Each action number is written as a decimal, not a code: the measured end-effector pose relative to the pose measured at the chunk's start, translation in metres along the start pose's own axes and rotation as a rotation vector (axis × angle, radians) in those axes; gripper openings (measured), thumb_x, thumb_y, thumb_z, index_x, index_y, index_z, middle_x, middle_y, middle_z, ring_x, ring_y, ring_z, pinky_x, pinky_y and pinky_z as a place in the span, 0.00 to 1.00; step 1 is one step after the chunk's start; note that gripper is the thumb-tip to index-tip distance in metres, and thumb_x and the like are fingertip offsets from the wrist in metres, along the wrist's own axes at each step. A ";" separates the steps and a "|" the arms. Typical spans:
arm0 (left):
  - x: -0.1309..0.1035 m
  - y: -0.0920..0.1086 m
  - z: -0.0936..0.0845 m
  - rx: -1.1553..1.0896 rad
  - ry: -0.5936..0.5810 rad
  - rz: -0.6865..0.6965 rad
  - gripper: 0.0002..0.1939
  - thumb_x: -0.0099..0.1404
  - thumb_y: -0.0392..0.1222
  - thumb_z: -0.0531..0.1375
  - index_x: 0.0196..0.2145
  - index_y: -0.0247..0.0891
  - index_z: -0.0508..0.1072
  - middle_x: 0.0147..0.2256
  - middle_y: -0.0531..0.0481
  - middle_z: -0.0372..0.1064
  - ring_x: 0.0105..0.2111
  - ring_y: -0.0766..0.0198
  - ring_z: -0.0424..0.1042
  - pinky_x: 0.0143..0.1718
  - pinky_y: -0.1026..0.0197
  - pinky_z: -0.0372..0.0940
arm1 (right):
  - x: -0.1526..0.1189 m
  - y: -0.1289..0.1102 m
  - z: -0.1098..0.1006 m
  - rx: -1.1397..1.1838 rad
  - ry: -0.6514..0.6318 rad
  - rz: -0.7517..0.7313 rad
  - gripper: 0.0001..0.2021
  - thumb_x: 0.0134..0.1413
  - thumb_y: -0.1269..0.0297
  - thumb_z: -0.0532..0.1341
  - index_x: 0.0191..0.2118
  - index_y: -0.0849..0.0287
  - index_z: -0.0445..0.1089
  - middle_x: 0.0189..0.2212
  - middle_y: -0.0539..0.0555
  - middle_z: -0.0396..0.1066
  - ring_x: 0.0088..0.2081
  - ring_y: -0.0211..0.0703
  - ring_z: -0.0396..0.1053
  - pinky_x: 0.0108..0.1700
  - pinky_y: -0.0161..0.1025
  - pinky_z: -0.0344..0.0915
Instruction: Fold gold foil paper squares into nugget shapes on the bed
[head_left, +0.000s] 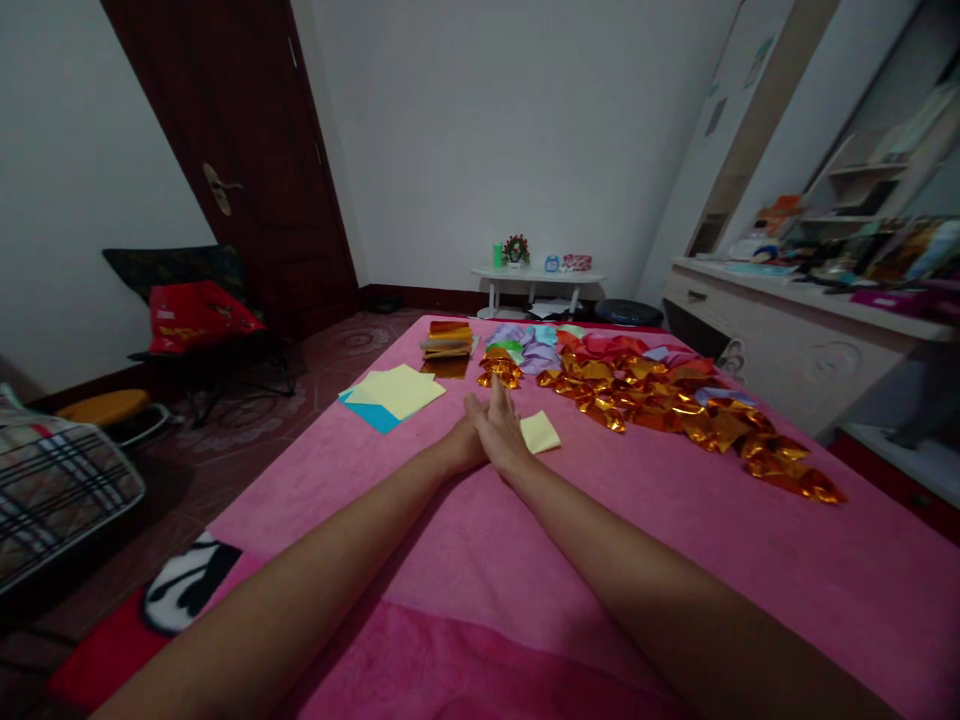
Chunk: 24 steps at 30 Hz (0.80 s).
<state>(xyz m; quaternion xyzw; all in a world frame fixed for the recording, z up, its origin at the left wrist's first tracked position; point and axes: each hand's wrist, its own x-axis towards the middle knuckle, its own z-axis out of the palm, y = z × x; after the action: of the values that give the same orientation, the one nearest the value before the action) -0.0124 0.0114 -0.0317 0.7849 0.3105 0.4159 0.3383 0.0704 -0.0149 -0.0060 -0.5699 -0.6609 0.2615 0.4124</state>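
My right hand (502,432) lies across my left hand (463,447) over the middle of the pink cloth (420,520). The right hand's fingers are stretched forward and hold nothing that I can see. Most of the left hand's fingers are hidden beneath it. Just right of the hands is a small folded piece of pale yellow paper (541,432), partly covered by the right hand. To the left lie loose sheets of yellow paper (405,390) on top of blue paper (379,415). Ahead sits a shiny gold folded foil piece (501,368).
Gold foil pieces (660,395) spread across the right side, with purple folded papers (540,352) and red ones (615,346) behind. A stack of gold and brown sheets (448,345) is at the far left. Beyond are a white side table (536,274) and a dresser (810,320).
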 end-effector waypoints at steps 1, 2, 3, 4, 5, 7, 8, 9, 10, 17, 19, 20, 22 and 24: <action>0.000 0.000 -0.002 0.046 -0.048 0.043 0.13 0.54 0.30 0.60 0.39 0.35 0.73 0.41 0.43 0.71 0.43 0.57 0.69 0.45 0.58 0.64 | -0.001 0.003 -0.004 -0.023 -0.031 0.013 0.40 0.56 0.38 0.43 0.67 0.58 0.39 0.67 0.61 0.40 0.67 0.54 0.36 0.64 0.56 0.34; 0.001 0.000 -0.005 0.098 -0.099 0.073 0.14 0.53 0.31 0.61 0.39 0.35 0.73 0.41 0.43 0.71 0.43 0.57 0.69 0.46 0.57 0.63 | -0.002 0.007 -0.008 -0.055 -0.070 0.020 0.40 0.57 0.38 0.41 0.67 0.60 0.39 0.67 0.61 0.39 0.67 0.54 0.35 0.64 0.56 0.34; 0.001 0.001 -0.007 0.153 -0.135 0.083 0.14 0.53 0.32 0.61 0.39 0.35 0.73 0.40 0.43 0.71 0.43 0.56 0.68 0.46 0.57 0.63 | -0.003 0.011 -0.014 -0.095 -0.111 0.018 0.40 0.58 0.39 0.39 0.67 0.62 0.38 0.67 0.62 0.39 0.67 0.53 0.34 0.64 0.55 0.34; 0.001 0.002 -0.009 0.207 -0.151 0.078 0.14 0.52 0.33 0.62 0.39 0.35 0.73 0.40 0.44 0.70 0.42 0.57 0.68 0.46 0.57 0.63 | -0.005 0.016 -0.020 -0.144 -0.155 0.006 0.39 0.59 0.39 0.37 0.67 0.63 0.38 0.67 0.61 0.38 0.67 0.53 0.32 0.65 0.54 0.33; 0.000 0.004 -0.010 0.257 -0.151 0.065 0.14 0.52 0.34 0.62 0.39 0.34 0.73 0.39 0.44 0.70 0.41 0.57 0.67 0.46 0.57 0.63 | -0.007 0.022 -0.026 -0.200 -0.200 -0.015 0.39 0.59 0.40 0.36 0.67 0.63 0.38 0.67 0.61 0.38 0.67 0.51 0.32 0.65 0.53 0.33; -0.001 0.007 -0.012 0.339 -0.132 0.033 0.12 0.53 0.37 0.63 0.37 0.34 0.73 0.38 0.44 0.69 0.40 0.58 0.67 0.44 0.58 0.63 | -0.011 0.035 -0.041 -0.335 -0.283 -0.061 0.37 0.61 0.43 0.35 0.67 0.64 0.39 0.67 0.60 0.38 0.67 0.49 0.32 0.65 0.52 0.32; -0.002 0.009 -0.012 0.368 -0.128 0.023 0.12 0.54 0.39 0.63 0.37 0.33 0.73 0.38 0.43 0.68 0.39 0.59 0.67 0.43 0.58 0.63 | -0.012 0.042 -0.050 -0.431 -0.321 -0.084 0.36 0.62 0.45 0.37 0.67 0.66 0.40 0.67 0.62 0.39 0.67 0.49 0.33 0.65 0.53 0.31; -0.003 0.012 -0.013 0.392 -0.128 0.017 0.13 0.54 0.41 0.64 0.38 0.33 0.73 0.38 0.43 0.68 0.39 0.59 0.66 0.42 0.58 0.63 | -0.014 0.049 -0.058 -0.532 -0.326 -0.103 0.35 0.62 0.47 0.40 0.67 0.67 0.41 0.67 0.62 0.39 0.67 0.50 0.33 0.65 0.54 0.30; -0.004 0.014 -0.015 0.413 -0.134 0.009 0.14 0.54 0.42 0.64 0.38 0.33 0.72 0.39 0.43 0.68 0.39 0.59 0.66 0.41 0.59 0.63 | -0.016 0.055 -0.067 -0.620 -0.319 -0.113 0.34 0.62 0.50 0.42 0.67 0.67 0.41 0.67 0.62 0.39 0.67 0.51 0.33 0.65 0.55 0.30; 0.023 0.047 0.005 0.727 -0.176 -0.236 0.09 0.55 0.42 0.64 0.31 0.34 0.75 0.36 0.41 0.69 0.40 0.54 0.68 0.41 0.58 0.62 | -0.023 0.065 -0.090 -0.817 -0.277 -0.156 0.29 0.62 0.58 0.43 0.66 0.65 0.47 0.66 0.61 0.41 0.66 0.55 0.39 0.63 0.59 0.38; 0.038 0.057 0.031 0.712 -0.088 -0.202 0.12 0.59 0.46 0.60 0.33 0.33 0.75 0.39 0.39 0.69 0.43 0.52 0.67 0.44 0.56 0.62 | -0.023 0.068 -0.089 -0.802 -0.250 -0.219 0.27 0.62 0.59 0.44 0.65 0.63 0.52 0.65 0.61 0.48 0.65 0.56 0.44 0.62 0.59 0.42; 0.045 0.061 0.045 0.644 -0.035 -0.175 0.16 0.61 0.48 0.58 0.39 0.33 0.74 0.42 0.39 0.69 0.45 0.52 0.66 0.46 0.56 0.62 | -0.023 0.070 -0.088 -0.780 -0.229 -0.255 0.26 0.61 0.61 0.45 0.64 0.62 0.53 0.63 0.61 0.52 0.64 0.56 0.48 0.62 0.57 0.46; 0.054 0.064 0.072 0.511 0.001 -0.159 0.26 0.63 0.55 0.53 0.51 0.33 0.68 0.48 0.40 0.66 0.49 0.53 0.65 0.49 0.56 0.61 | -0.023 0.077 -0.088 -0.719 -0.170 -0.304 0.27 0.59 0.62 0.48 0.64 0.61 0.54 0.61 0.62 0.57 0.60 0.57 0.55 0.59 0.53 0.54; 0.057 0.063 0.088 0.479 -0.009 -0.158 0.29 0.64 0.59 0.50 0.53 0.33 0.66 0.49 0.39 0.66 0.51 0.52 0.63 0.53 0.52 0.58 | -0.022 0.083 -0.089 -0.671 -0.106 -0.320 0.29 0.58 0.63 0.50 0.65 0.60 0.51 0.61 0.62 0.58 0.58 0.57 0.58 0.56 0.52 0.58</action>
<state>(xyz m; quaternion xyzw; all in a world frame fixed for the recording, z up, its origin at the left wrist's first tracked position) 0.1022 -0.0052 0.0057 0.8178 0.4592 0.2994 0.1754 0.1899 -0.0297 -0.0326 -0.5484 -0.8110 -0.0082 0.2036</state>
